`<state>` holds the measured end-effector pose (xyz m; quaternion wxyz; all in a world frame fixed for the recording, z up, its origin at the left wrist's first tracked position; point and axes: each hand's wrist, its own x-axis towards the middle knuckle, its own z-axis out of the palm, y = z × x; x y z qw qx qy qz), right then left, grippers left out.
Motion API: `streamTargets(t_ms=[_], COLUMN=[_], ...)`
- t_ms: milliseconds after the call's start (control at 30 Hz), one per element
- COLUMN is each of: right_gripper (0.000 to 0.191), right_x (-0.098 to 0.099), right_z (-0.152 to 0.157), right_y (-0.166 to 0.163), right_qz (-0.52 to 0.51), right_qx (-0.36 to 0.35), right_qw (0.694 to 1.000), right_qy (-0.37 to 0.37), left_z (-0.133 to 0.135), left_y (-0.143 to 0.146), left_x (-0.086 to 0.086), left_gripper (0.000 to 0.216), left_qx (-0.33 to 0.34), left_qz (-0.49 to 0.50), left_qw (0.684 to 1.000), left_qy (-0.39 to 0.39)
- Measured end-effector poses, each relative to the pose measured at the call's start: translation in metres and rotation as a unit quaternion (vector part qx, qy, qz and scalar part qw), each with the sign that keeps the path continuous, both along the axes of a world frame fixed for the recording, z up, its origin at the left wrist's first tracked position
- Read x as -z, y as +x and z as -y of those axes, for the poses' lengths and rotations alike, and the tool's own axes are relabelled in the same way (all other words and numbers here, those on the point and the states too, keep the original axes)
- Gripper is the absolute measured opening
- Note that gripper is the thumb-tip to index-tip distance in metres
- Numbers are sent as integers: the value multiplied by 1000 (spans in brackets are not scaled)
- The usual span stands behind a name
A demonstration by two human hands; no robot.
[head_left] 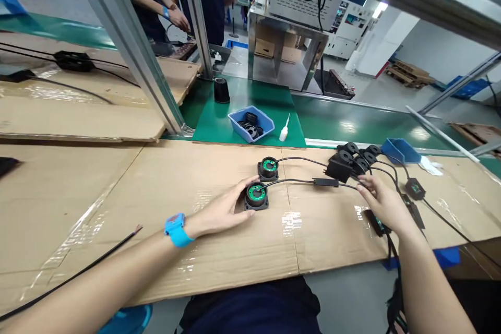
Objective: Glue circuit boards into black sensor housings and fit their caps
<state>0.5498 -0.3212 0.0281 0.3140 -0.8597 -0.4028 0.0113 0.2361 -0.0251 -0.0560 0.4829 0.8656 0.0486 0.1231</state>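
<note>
My left hand [224, 210] rests on the cardboard-covered bench, its fingers curled around the near black square part with a green ring [257, 195]. A second such part [268, 167] lies just behind it. Black cables run from both to the right, through an inline black box [325, 182], to a pile of black parts [350, 160]. My right hand [381, 199] reaches to that pile, fingers bent over the cables at its near edge. I cannot see what its fingertips pinch. A blue watch [177, 228] is on my left wrist.
A blue tray of black rings [250, 123], a small white glue bottle [284, 129] and a black cylinder [221, 90] sit on the green mat behind. Another blue bin [400, 150] stands at the right. A metal post [133, 47] rises at left; two people work beyond.
</note>
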Motion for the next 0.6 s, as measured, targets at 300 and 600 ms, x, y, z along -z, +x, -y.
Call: streamTargets(t_ms=[300,600], right_gripper=[28,6], right_x=[45,23], right_z=[-137,-134], right_y=[-77,-112], right_qz=[31,80], right_qx=[-311,-331], right_qw=[950,934], right_qy=[-22,108], left_z=[-3,7], left_y=[7,2], left_x=[8,9], left_gripper=[43,21], left_qx=[-10,-54], left_qz=[105,140], left_qw=[994,986], left_qy=[34,75])
